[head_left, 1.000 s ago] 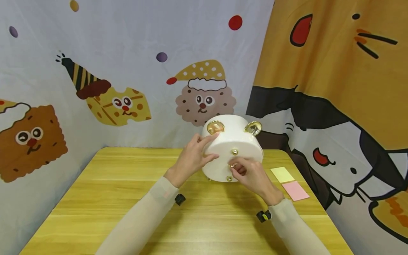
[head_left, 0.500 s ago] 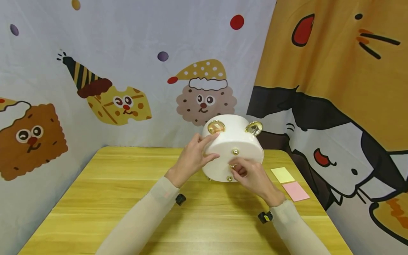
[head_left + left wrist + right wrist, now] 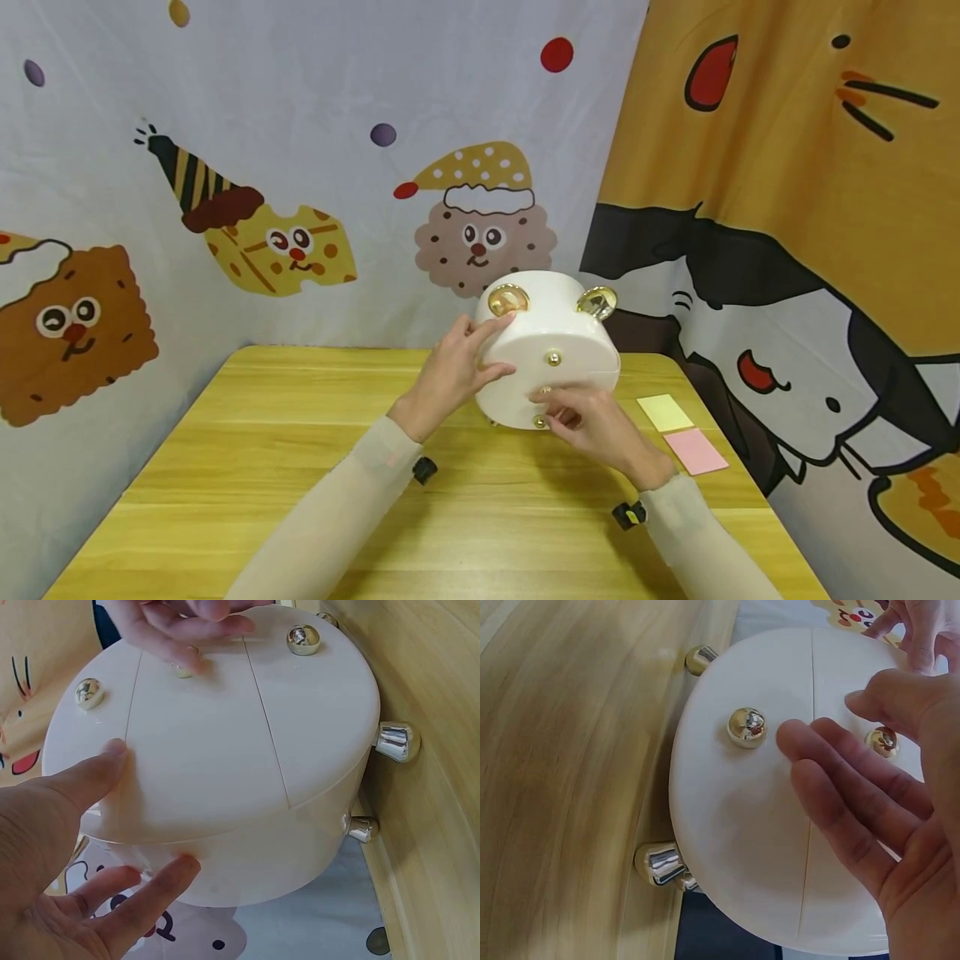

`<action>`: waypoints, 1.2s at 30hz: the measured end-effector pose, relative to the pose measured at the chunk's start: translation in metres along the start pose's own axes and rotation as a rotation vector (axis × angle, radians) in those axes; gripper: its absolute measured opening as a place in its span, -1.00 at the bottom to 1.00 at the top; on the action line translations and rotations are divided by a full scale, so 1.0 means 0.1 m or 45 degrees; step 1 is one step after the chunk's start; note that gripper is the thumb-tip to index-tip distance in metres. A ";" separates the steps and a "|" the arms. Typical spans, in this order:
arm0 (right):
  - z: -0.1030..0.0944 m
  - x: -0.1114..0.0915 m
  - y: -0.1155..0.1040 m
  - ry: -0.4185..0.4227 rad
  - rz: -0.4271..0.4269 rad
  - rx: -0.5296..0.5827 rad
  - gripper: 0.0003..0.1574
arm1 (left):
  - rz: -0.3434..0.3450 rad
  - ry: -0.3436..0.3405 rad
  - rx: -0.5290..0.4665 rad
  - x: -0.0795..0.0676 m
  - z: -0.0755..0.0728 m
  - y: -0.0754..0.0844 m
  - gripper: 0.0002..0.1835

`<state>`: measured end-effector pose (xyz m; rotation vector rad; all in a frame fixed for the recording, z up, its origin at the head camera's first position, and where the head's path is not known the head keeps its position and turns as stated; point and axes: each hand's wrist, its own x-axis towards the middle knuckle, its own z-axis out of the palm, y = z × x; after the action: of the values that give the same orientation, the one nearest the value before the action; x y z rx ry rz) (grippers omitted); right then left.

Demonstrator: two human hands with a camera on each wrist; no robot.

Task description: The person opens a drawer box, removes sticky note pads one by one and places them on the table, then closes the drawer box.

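Note:
A glossy white round drawer box (image 3: 581,358) stands on the table with two gold ears (image 3: 508,301) on top and gold feet (image 3: 397,742) underneath. Thin seams split its front into three flush drawers, with a top knob (image 3: 89,693), a middle knob (image 3: 883,741) and a bottom knob (image 3: 747,727), all gold. My left hand (image 3: 450,367) holds the box at its left edge, thumb on the front and fingers on the curved side. In front of the drawers, my right hand (image 3: 600,425) has loosely bent fingers and an apart thumb, its fingertips between the middle and bottom knobs.
Yellow sticky notes (image 3: 664,412) and pink sticky notes (image 3: 696,450) lie right of the box on the wooden table (image 3: 420,542). A cartoon-printed curtain (image 3: 300,100) hangs close behind the table and along its right side.
My right hand has let go of the middle knob and slid slightly down toward the bottom one. The left hand and the box have stayed in place.

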<state>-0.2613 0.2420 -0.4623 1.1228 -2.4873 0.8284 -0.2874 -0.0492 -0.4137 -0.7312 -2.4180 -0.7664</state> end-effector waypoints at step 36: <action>0.17 0.01 0.09 -0.241 0.065 -0.199 -0.67 | -0.024 -0.004 -0.022 0.00 0.00 0.00 -0.06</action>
<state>-0.2687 0.2356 -0.4791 1.1350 -2.6907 0.5515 -0.2872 -0.0495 -0.4142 -0.7177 -2.4268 -0.7949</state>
